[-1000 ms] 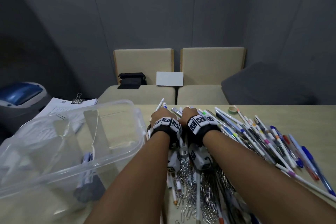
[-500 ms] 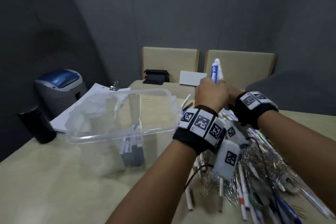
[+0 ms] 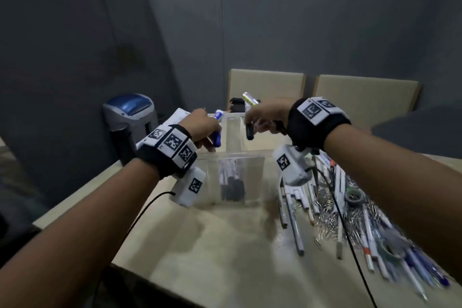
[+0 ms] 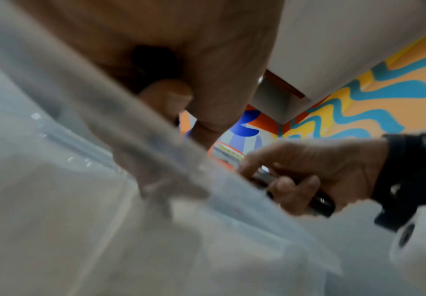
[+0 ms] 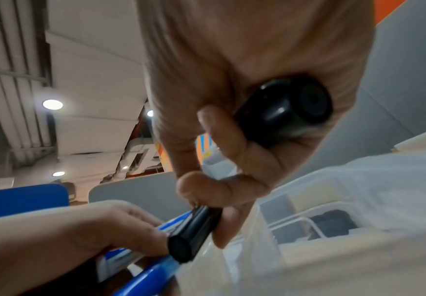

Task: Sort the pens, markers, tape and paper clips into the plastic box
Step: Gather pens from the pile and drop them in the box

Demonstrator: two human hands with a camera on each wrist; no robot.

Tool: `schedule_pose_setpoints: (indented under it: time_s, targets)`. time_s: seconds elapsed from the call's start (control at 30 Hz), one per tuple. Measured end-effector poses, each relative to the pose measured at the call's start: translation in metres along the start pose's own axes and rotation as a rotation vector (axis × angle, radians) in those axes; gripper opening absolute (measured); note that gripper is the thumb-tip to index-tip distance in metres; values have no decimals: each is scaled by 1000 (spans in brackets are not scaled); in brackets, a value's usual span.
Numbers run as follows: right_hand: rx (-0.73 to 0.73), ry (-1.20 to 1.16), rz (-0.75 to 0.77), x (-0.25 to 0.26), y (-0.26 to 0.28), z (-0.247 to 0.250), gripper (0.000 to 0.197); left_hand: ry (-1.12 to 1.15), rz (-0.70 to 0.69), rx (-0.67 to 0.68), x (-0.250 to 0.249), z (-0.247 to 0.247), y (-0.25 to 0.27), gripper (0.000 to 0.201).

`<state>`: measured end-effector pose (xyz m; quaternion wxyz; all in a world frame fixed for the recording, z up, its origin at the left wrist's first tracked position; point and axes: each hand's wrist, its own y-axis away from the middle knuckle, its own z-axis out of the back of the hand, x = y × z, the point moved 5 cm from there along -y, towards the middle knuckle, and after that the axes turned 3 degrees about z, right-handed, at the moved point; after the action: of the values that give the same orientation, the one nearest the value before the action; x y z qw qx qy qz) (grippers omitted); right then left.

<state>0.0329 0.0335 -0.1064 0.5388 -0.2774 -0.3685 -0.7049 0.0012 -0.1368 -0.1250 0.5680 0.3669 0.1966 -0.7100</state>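
The clear plastic box (image 3: 250, 155) stands mid-table with several dark markers (image 3: 232, 184) upright inside. My left hand (image 3: 208, 136) hovers over its left rim and grips a blue marker (image 3: 217, 134). My right hand (image 3: 252, 124) is above the box's middle, holding two black-capped markers (image 3: 249, 131) tilted downward. In the right wrist view the right hand (image 5: 219, 200) curls round both black markers (image 5: 290, 112), next to the blue marker (image 5: 150, 276). The left wrist view is mostly blurred box wall (image 4: 80, 200). Pens, paper clips (image 3: 330, 210) and a tape roll (image 3: 353, 198) lie to the right.
A grey and blue machine (image 3: 130, 112) and a black cylinder (image 3: 122, 144) stand left of the box, with clipped papers (image 3: 175, 117) behind. Two beige chairs (image 3: 265, 87) and a black pouch (image 3: 236, 105) sit past the table. A second tape roll (image 3: 390, 251) lies near right.
Both hands lifted from the pen pile with markers and swung left over the box. The blue marker, upright half a second ago, now points down at the box.
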Motion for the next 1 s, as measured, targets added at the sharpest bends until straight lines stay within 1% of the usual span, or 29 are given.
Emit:
schedule_pose_setpoints:
  time_s: [0.07, 0.13, 0.23, 0.27, 0.37, 0.43, 0.47, 0.6, 0.63, 0.73, 0.8, 0.87, 0.9, 0.93, 1.0]
  targets:
    - [-2, -8, 1, 7, 4, -16, 16, -44, 13, 7, 7, -3, 1, 8]
    - [-34, -5, -10, 10, 9, -25, 12, -56, 14, -27, 11, -6, -1, 8]
    - [-59, 26, 16, 12, 12, -34, 31, -12, -6, -106, 14, -5, -4, 11]
    - [-63, 51, 27, 11, 13, -36, 32, 17, -12, -123, 16, -5, -4, 11]
    - [-87, 84, 51, 13, 13, -39, 25, 105, -41, -133, 20, -4, -5, 9]
    - [-97, 150, 57, 16, 14, -42, 16, 160, -55, -137, 22, -3, -6, 9]
    - [-102, 187, 59, 17, 13, -44, 15, 194, -55, -148, 24, -3, -7, 11]
    - [-161, 431, 73, 20, 10, -51, 26, 308, -11, -182, 24, 2, -5, 19]
    - [-170, 445, 73, 19, 9, -52, 27, 341, 10, -169, 24, 3, -5, 19]
    - [-186, 328, 55, 17, 4, -52, 24, 433, 63, -88, 20, 5, 1, 20]
    - [-182, 178, 24, 16, 1, -50, 23, 446, 54, -69, 16, 6, 3, 19]
    - [-191, 52, 21, 17, 1, -49, 18, 450, 43, -52, 12, 5, 8, 15]
    - [-199, 2, 23, 18, 1, -48, 16, 428, 29, -61, 11, 6, 7, 18]
    - [-203, -45, 21, 19, 2, -48, 14, 360, 1, -89, 10, 9, 6, 22]
    - [-188, -99, 12, 19, 2, -49, 10, 195, -57, -183, 10, 17, 2, 25]
